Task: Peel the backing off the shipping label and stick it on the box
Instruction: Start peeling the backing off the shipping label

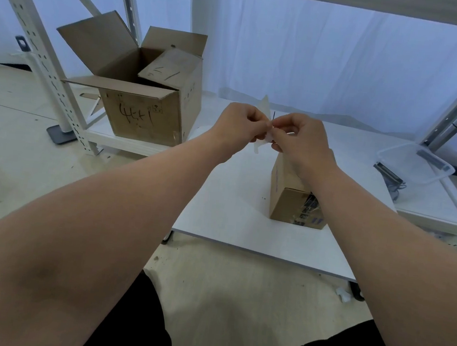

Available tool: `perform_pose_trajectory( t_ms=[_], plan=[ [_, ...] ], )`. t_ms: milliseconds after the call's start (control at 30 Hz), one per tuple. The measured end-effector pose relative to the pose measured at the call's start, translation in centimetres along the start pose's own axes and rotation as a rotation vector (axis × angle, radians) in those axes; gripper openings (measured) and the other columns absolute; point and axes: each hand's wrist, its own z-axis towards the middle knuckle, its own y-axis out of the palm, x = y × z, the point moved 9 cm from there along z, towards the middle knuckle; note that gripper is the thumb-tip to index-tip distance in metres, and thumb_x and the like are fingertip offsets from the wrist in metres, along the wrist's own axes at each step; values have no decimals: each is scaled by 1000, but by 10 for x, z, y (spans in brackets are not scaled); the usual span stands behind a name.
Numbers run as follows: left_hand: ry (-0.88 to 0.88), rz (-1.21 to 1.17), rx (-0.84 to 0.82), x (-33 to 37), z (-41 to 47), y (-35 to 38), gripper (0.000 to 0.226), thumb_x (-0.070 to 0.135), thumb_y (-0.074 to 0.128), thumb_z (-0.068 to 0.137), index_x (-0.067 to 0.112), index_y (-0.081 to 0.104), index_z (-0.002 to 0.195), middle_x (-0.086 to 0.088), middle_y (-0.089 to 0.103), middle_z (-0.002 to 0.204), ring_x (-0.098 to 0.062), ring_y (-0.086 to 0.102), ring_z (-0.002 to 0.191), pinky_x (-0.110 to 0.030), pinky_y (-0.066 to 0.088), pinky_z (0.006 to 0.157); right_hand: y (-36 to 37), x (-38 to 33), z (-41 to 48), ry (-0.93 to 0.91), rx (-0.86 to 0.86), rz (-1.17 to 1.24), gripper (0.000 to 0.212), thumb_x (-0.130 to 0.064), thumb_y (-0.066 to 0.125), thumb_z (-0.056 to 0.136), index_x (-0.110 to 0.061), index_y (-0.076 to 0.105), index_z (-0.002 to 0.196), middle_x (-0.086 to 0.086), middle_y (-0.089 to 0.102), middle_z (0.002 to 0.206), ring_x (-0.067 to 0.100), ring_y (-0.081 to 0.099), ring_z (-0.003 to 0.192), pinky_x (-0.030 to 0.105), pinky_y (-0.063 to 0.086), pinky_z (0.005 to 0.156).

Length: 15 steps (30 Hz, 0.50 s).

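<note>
Both hands meet in mid-air above the tabletop (232,201): the left hand (238,126) and right hand (298,140) each pinch the label (264,112) between fingertips, knuckles curled in. Only pale slivers of the label show, one poking up at 12 o'clock from the hands, one hanging below them; whether the backing has parted I cannot tell. The box (289,201) sits closed on the tabletop at 5 o'clock from the hands, partly hidden by the right forearm. An open carton (143,113) stands well apart at 9 o'clock. A clear tub (414,164) lies at 3 o'clock.
</note>
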Motion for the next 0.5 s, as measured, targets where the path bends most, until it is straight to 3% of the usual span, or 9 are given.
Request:
perform_pose_trajectory(
  t_ms=[100,200,400,500],
  plan=[
    [11,79,5,2,-1,-1,10,15,63,86,11,64,77,2,60,73,-7,50,62,-13,40,55,2,8,1,85,-15,109,10,-16,64,85,-10,66,92,9,70,91,23,68,93,30,58,77],
    [38,120,-5,4,0,-1,13,18,64,86,5,66,86,0,59,74,-7,45,58,-9,34,45,0,12,2,121,-6,154,17,-18,64,86,-5,69,96,14,71,95,20,67,89,27,58,76],
    [77,244,-47,8,-1,4,11,15,62,87,6,66,89,2,59,73,-7,48,60,-12,36,50,-4,19,2,165,-9,169,16,-13,64,86,-4,67,98,7,69,77,8,66,61,31,58,79],
    [75,221,-41,8,-2,5,8,16,61,87,9,64,88,1,63,76,-10,54,67,-16,40,58,-4,17,2,132,-10,81,17,-13,64,85,-2,67,98,10,69,78,11,65,61,33,57,78]
  ],
)
